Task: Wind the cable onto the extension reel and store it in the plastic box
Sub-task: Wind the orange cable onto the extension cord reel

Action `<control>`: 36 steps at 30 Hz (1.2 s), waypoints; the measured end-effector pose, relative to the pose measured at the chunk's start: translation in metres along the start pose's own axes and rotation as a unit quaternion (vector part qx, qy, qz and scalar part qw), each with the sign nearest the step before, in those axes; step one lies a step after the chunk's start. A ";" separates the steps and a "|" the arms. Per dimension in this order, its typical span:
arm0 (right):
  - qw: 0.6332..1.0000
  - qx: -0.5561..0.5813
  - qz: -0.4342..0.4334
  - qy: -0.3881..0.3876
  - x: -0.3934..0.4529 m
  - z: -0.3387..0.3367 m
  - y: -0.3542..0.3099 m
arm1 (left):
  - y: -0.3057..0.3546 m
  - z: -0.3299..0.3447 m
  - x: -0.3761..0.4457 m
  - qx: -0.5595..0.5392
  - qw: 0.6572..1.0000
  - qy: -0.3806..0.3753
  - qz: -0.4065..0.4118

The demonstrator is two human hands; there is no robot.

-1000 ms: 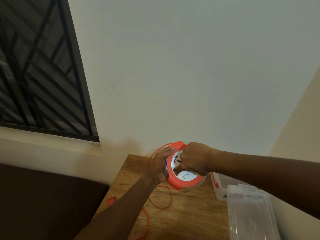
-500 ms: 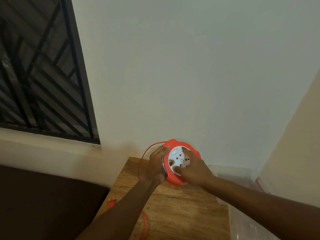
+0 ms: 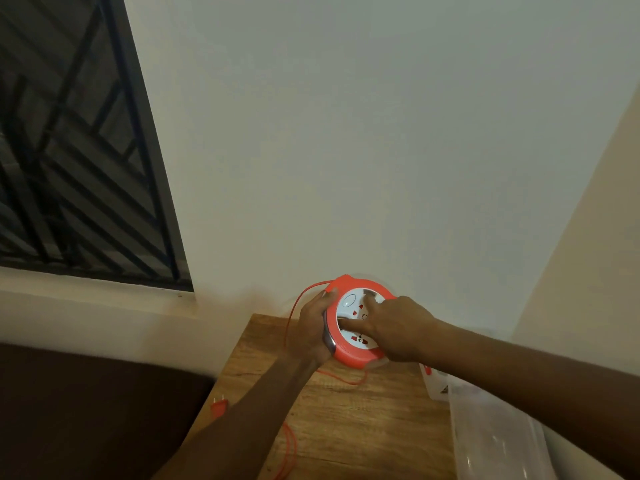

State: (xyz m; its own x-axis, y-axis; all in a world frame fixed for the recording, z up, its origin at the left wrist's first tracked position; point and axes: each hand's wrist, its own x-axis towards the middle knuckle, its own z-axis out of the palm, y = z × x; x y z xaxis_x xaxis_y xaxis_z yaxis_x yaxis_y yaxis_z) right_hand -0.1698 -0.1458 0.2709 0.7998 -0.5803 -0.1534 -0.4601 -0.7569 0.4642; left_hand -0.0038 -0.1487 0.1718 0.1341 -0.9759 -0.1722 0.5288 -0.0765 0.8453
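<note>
A person holds an orange reel (image 3: 349, 327) above a wooden table (image 3: 349, 424). The left hand (image 3: 313, 330) grips its rim; the right hand (image 3: 394, 329) presses fingertips into the white socket face to turn it. Loose cable (image 3: 289, 441) trails over the table to the plug (image 3: 220, 407). The clear box (image 3: 437, 382) waits at right. Winding likely goes best with the rim steady and the cable feeding in untangled.
</note>
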 end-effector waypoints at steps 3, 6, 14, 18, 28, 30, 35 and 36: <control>0.999 -0.036 -0.009 -0.007 0.003 -0.002 0.001 | -0.007 0.004 -0.004 0.019 1.000 -0.002 -0.005; 0.998 -0.048 -0.043 -0.001 0.007 -0.005 0.005 | -0.013 0.003 -0.004 0.039 0.999 0.010 0.006; 0.916 0.329 0.211 0.093 0.013 0.023 -0.008 | -0.005 0.006 -0.004 0.012 0.998 0.018 0.051; 0.692 0.614 0.357 0.127 0.029 0.036 -0.034 | -0.007 0.007 -0.006 0.033 0.996 0.016 0.078; 0.922 0.315 0.206 0.091 0.006 0.035 -0.046 | -0.015 -0.008 0.000 0.075 0.994 0.048 0.058; 0.979 0.162 0.083 0.087 0.001 0.028 -0.032 | -0.012 -0.011 0.004 0.051 0.997 0.057 0.027; 0.994 0.013 -0.092 0.050 0.007 0.018 -0.004 | -0.007 -0.013 0.007 0.035 0.999 0.034 0.017; 0.992 -0.006 -0.117 0.051 0.008 0.015 0.000 | -0.007 -0.011 0.005 0.033 0.999 0.028 0.011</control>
State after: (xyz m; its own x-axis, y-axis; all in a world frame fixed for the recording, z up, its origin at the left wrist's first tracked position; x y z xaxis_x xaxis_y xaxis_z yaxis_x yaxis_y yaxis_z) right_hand -0.1692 -0.1551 0.2566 0.9195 -0.3549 -0.1691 -0.2530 -0.8635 0.4363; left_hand 0.0031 -0.1510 0.1596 0.1918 -0.9648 -0.1799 0.4688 -0.0710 0.8805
